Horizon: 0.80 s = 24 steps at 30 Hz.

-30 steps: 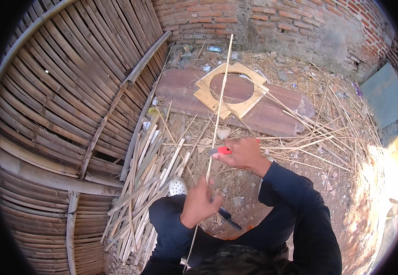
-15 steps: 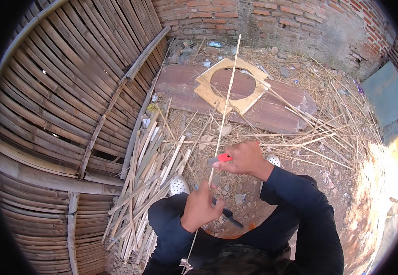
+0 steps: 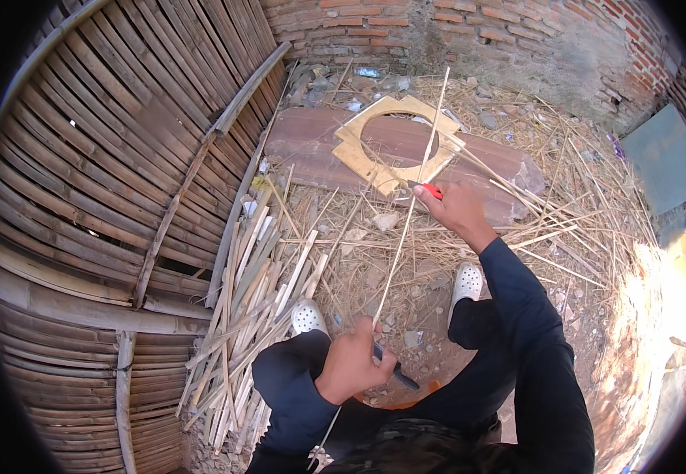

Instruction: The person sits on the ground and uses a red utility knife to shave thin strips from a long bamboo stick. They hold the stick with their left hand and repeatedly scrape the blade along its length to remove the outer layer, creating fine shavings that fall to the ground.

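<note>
A long, thin bamboo strip (image 3: 390, 272) runs slantwise from my lap out over the ground. My left hand (image 3: 352, 363) is closed around its lower part. Farther up the strip, my right hand (image 3: 460, 212) grips a red-handled knife (image 3: 433, 190), its short blade touching or just beside the strip. A black-handled tool (image 3: 404, 378) sticks out below the fingers of my left hand; whether those fingers hold it is unclear, and its other end is hidden.
Split bamboo pieces (image 3: 240, 316) lie heaped at left beside a slatted bamboo wall (image 3: 122, 158). Ahead, a yellowish board with a round hole (image 3: 351, 154) rests on a brown plank (image 3: 303, 146). Straw and shavings cover the ground up to a brick wall (image 3: 343, 31).
My right hand has slid away from my left, up along the strip with the red-handled knife. The strip's far end has swung to the right. My left hand stays nearly in place.
</note>
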{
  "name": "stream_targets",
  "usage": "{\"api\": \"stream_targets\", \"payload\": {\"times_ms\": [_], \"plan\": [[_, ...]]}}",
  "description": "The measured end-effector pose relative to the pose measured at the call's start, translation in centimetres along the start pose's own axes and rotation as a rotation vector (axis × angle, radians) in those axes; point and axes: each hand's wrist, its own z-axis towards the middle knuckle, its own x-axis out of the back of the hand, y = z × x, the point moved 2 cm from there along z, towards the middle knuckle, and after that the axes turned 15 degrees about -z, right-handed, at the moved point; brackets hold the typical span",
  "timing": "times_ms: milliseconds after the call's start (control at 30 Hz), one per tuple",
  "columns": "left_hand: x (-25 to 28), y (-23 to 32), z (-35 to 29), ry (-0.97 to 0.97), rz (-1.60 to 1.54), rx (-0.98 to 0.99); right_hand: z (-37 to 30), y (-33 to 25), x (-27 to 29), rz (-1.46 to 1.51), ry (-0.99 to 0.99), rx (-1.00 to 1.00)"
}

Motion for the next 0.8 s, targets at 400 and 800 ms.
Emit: {"api": "stream_targets", "payload": {"times_ms": [400,800], "plan": [[0.5,-0.3,-0.4,-0.061,-0.199,0.02,-0.7,-0.9,0.7,0.057,-0.036,0.059],[0.7,0.0,-0.7,-0.093,-0.268,0.073,-4.5,-3.8,1.9,0.043,0.001,0.242]]}}
